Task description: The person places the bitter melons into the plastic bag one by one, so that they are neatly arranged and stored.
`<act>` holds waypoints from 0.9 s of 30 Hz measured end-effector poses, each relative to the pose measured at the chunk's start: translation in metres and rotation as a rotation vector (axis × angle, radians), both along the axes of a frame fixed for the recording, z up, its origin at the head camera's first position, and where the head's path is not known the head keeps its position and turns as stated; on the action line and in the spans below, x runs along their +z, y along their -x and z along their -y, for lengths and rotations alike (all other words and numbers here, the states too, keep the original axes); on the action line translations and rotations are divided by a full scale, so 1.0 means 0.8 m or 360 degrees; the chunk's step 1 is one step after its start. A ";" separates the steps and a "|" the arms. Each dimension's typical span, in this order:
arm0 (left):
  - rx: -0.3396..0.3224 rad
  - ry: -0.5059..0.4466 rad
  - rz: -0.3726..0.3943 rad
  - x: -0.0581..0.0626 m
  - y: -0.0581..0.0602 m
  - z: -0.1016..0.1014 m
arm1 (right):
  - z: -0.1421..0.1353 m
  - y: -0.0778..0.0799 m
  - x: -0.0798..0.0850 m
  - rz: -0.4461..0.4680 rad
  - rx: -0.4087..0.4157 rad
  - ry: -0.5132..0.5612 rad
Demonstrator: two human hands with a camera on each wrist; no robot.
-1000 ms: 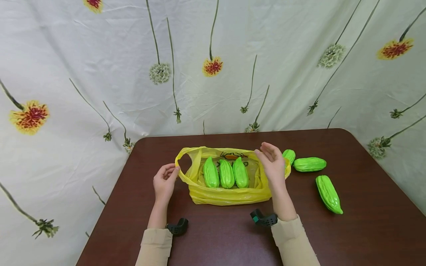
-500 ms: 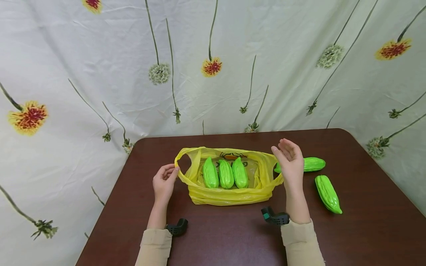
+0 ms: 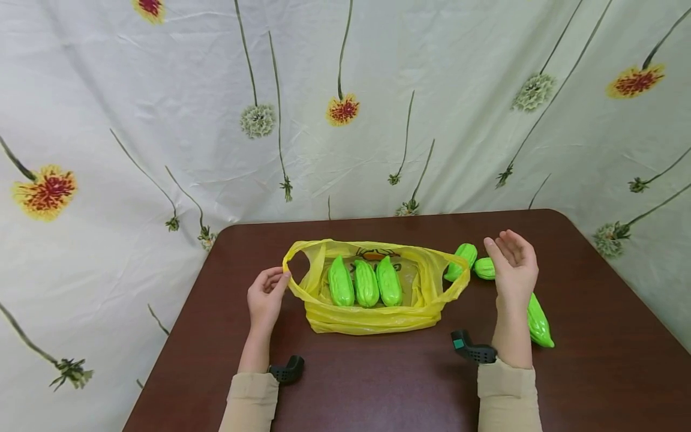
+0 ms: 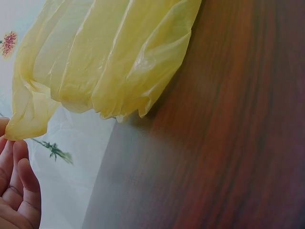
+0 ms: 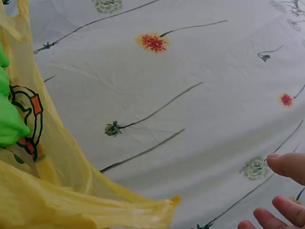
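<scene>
A yellow plastic carrier bag (image 3: pixel 372 321) lies mouth-up on the table, its left handle pinched between the thumb and fingers of my left hand (image 3: pixel 267 300). The left wrist view shows the handle's tip in those fingertips. Three bright green bitter melons, a left one (image 3: pixel 341 285), a middle one (image 3: pixel 367 287) and a right one (image 3: pixel 389 283), lie side by side in the bag. My right hand (image 3: pixel 516 270) holds nothing, fingers loosely bent, and covers parts of two loose melons, a far one (image 3: pixel 484 269) and a near one (image 3: pixel 540 325).
Another loose bitter melon (image 3: pixel 466 254) lies just behind the bag's right handle (image 3: pixel 460 282). The dark wooden table (image 3: pixel 378 384) ends at a white cloth (image 3: pixel 216 90) printed with flowers. Each wrist wears a black band device.
My right hand has moved right, away from the bag's right handle and over the loose bitter melons. The left hand keeps its pinch on the left handle.
</scene>
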State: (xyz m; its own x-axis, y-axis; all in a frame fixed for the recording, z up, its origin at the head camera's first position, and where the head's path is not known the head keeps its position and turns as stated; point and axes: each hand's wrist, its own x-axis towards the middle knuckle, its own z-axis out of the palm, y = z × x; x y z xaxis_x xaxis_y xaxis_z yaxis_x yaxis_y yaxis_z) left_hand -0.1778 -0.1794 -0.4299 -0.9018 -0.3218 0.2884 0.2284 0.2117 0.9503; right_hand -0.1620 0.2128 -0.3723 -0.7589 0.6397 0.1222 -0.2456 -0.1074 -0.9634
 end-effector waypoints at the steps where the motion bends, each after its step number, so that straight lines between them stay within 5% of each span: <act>1: -0.0001 -0.0001 0.0001 0.000 0.000 0.000 | -0.005 -0.001 -0.001 -0.0007 -0.0028 0.0017; 5: -0.0004 0.0000 0.0016 0.001 0.000 0.001 | -0.021 -0.003 -0.005 -0.0027 -0.0099 0.0143; 12: 0.0036 -0.0003 0.0003 -0.034 0.020 0.013 | -0.050 -0.008 -0.016 -0.0022 -0.0157 0.0353; 27: 0.0048 -0.0004 -0.0013 -0.038 0.021 0.012 | -0.099 -0.018 -0.056 0.0254 -0.0311 0.0436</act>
State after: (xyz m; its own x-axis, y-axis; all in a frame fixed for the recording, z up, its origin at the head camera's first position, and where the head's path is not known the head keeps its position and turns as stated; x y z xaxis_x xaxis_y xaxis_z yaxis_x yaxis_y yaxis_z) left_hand -0.1946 -0.1894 -0.4600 -0.8893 -0.3495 0.2950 0.2299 0.2160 0.9490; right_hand -0.1477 0.2918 -0.4169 -0.6150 0.7669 -0.1834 -0.1362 -0.3324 -0.9333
